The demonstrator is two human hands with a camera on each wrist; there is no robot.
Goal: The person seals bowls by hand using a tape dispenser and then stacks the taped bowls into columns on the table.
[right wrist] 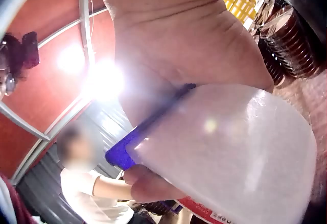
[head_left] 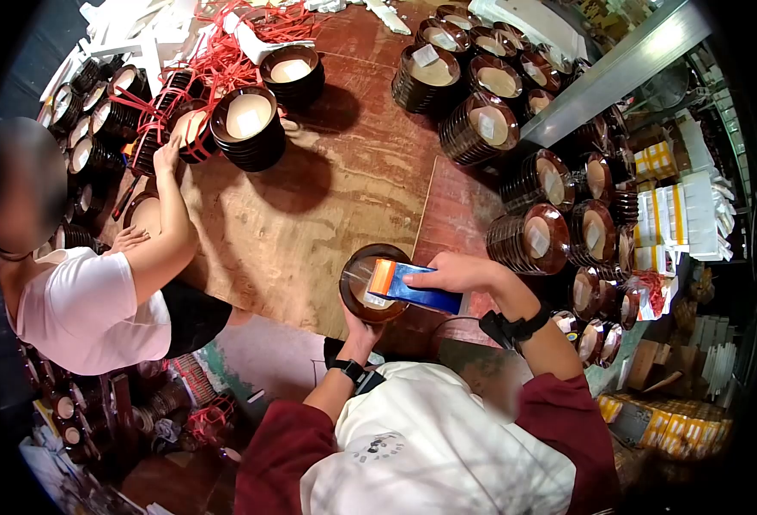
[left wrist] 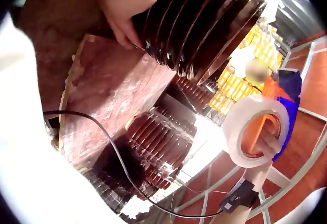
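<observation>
A stack of glossy dark-brown bowls (head_left: 357, 279) is tilted in front of me, and my left hand (head_left: 361, 332) grips its near side. The left wrist view shows fingers against the outer wall of the stacked bowls (left wrist: 199, 30). My right hand (head_left: 464, 272) holds a blue tape dispenser (head_left: 430, 296) with an orange front end, which overlaps the mouth of the stack in the head view. A wide roll of clear tape (left wrist: 234, 132) sits on the dispenser; it fills much of the right wrist view. A white label lies inside the top bowl, partly covered by the dispenser.
Across the wooden table (head_left: 353, 184), another person (head_left: 95, 292) at the left reaches among bowl stacks and red straps (head_left: 224, 51). Two stacks, one of them a labelled stack (head_left: 248, 120), stand beside that person's hand. Many wrapped stacks (head_left: 529, 240) line the right side near a metal post (head_left: 619, 73).
</observation>
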